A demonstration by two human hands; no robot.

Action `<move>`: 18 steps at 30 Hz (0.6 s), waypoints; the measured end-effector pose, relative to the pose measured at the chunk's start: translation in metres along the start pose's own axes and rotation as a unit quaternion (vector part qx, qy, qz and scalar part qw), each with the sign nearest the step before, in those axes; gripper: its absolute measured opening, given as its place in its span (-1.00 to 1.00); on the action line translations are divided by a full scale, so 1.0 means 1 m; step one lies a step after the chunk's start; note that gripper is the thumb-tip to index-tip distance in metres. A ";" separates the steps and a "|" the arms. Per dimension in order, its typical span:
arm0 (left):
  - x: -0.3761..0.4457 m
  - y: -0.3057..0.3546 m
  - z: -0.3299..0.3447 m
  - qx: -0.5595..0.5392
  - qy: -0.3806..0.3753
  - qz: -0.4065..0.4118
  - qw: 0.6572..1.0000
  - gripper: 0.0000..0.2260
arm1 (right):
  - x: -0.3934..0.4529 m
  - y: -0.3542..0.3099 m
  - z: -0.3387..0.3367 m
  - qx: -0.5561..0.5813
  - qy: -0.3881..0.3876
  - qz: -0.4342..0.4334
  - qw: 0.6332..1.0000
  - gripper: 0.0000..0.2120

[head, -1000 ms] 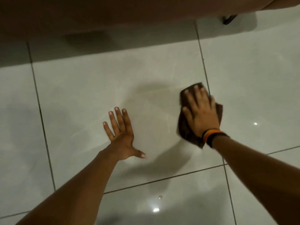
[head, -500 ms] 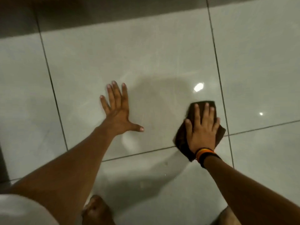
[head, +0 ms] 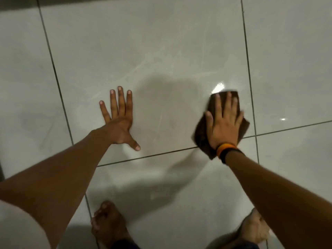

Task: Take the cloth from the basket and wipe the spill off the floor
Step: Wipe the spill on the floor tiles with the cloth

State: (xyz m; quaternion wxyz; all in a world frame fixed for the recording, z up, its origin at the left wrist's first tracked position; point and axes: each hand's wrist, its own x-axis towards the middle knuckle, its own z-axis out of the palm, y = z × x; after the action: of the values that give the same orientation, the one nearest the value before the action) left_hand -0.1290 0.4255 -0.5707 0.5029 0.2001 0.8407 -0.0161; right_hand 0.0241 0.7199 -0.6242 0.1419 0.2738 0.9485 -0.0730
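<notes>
A dark brown cloth [head: 202, 136] lies flat on the glossy pale tiled floor [head: 161, 51], right of centre. My right hand [head: 223, 125] presses down on it with fingers spread, an orange and black band at the wrist. Faint wet streaks [head: 161, 121] shine on the tile between my hands. My left hand [head: 119, 123] rests flat on the tile to the left, fingers apart, holding nothing. No basket is in view.
Dark grout lines [head: 147, 156] cross the floor. My bare feet, the left foot [head: 109, 225] and the right foot [head: 255, 229], stand at the bottom edge. A shadowed strip [head: 71, 0] runs along the top left. A light reflection [head: 218, 88] glints just beyond the cloth.
The view has tilted down, the dark furniture at the top has left the frame and my feet have come in. My right hand has slid the cloth toward me; it now lies at the tile joint.
</notes>
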 end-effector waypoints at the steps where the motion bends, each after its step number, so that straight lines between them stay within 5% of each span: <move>1: -0.001 0.001 -0.001 0.000 0.000 0.000 1.000 0.69 | -0.034 0.005 0.005 0.001 -0.012 0.040 0.999 -0.36; 3: 0.000 -0.002 -0.001 -0.005 0.002 0.002 1.000 0.69 | -0.119 -0.007 0.021 -0.026 -0.061 0.025 0.998 -0.33; 6: 0.002 -0.006 0.002 -0.012 0.007 0.016 1.000 0.69 | -0.194 -0.064 0.052 -0.026 -0.119 -0.185 0.975 -0.31; 10: 0.007 -0.011 0.006 -0.012 0.022 0.021 0.999 0.69 | -0.078 -0.129 0.043 0.014 -0.062 -0.336 0.940 -0.42; 14: 0.010 -0.013 0.009 -0.010 0.029 0.026 0.999 0.66 | 0.099 -0.119 -0.013 -0.031 0.003 -0.250 0.968 -0.43; 18: 0.011 -0.012 0.011 -0.013 0.027 0.015 0.999 0.67 | 0.100 -0.056 -0.032 0.000 -0.004 -0.045 0.999 -0.40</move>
State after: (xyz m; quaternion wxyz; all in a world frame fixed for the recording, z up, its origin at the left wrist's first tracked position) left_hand -0.1284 0.4155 -0.5874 0.4827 0.2070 0.8509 0.0078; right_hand -0.0943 0.7297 -0.6208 0.1423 0.2305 0.9593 -0.0803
